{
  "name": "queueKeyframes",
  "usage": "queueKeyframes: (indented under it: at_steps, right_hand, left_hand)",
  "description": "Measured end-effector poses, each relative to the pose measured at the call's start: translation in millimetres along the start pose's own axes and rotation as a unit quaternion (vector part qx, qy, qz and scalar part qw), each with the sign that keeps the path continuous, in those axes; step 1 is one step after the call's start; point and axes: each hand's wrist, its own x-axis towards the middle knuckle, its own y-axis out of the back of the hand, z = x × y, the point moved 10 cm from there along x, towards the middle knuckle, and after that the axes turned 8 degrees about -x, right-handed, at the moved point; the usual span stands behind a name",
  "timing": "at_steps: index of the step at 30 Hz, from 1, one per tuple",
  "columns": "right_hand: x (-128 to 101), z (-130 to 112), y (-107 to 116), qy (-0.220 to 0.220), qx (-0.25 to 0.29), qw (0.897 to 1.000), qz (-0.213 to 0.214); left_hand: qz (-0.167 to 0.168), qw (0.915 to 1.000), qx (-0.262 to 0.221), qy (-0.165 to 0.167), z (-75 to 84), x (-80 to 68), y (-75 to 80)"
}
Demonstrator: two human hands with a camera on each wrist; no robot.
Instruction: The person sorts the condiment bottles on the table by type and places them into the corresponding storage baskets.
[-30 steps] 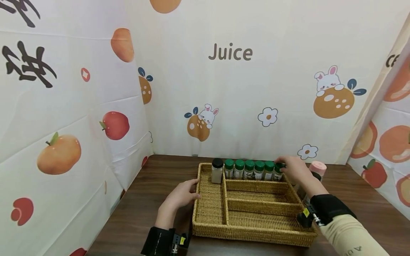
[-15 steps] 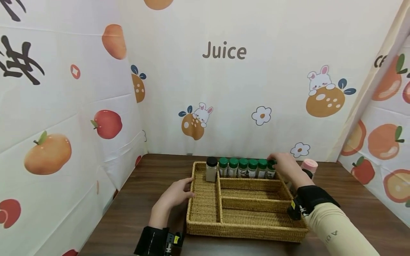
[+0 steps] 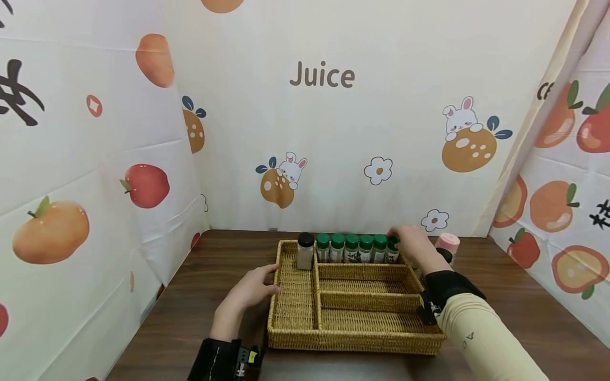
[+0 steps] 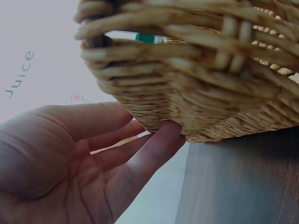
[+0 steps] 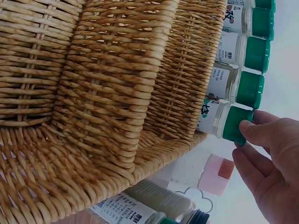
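Presently the right hand [image 3: 413,244] pinches the green cap of the endmost spice jar [image 5: 223,120], which stands at the right end of the row in the rear compartment of the wicker tray [image 3: 355,338]. The left hand [image 3: 252,286] lies open, fingers straight against the tray's left wall. Risk: the jars stand tightly packed, so a tilted cap could topple its neighbours. More bottles [image 5: 140,205] lie just outside the tray's right edge and could be knocked. The dark wood tabletop [image 3: 214,270] is enclosed by fruit-printed cloth walls [image 3: 333,132] reading "Juice".
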Motion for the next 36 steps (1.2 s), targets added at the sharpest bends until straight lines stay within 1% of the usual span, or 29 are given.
queueKeyframes:
  at_steps: [8, 18, 21, 25, 30, 33, 36]
  right_hand:
    - [4, -5, -1, 0.003, -0.01, 1.0, 0.0]
    - [6, -7, -1, 0.002, -0.017, 1.0, -0.001]
    - [6, -6, -1, 0.005, -0.011, 1.0, -0.011]
    - [5, -5, 2, 0.02, -0.01, 0.999, -0.027]
    - [3, -5, 5, 0.04, -0.029, 0.998, -0.042]
    - [2, -7, 8, 0.047, -0.048, 0.997, -0.038]
    - [3, -13, 13, 0.062, -0.065, 0.996, -0.021]
  left_hand:
    - [0.004, 1.0, 0.001, 0.005, -3.3, -2.6, 3.8]
    - [0.008, 0.9999, 0.01, 0.0, -2.4, -4.2, 6.6]
    - [0.008, 0.9999, 0.007, 0.002, -2.2, -3.7, 6.0]
    - [0.0, 0.9999, -0.012, 0.003, -1.0, -1.5, 1.3]
    - [-0.007, 0.9997, -0.025, 0.003, -0.2, 0.3, -4.3]
    - [-0.005, 0.9998, -0.021, 0.003, -0.1, 0.3, -4.1]
    - [-0.001, 0.9998, -0.017, 0.004, -0.3, -0.4, -2.2]
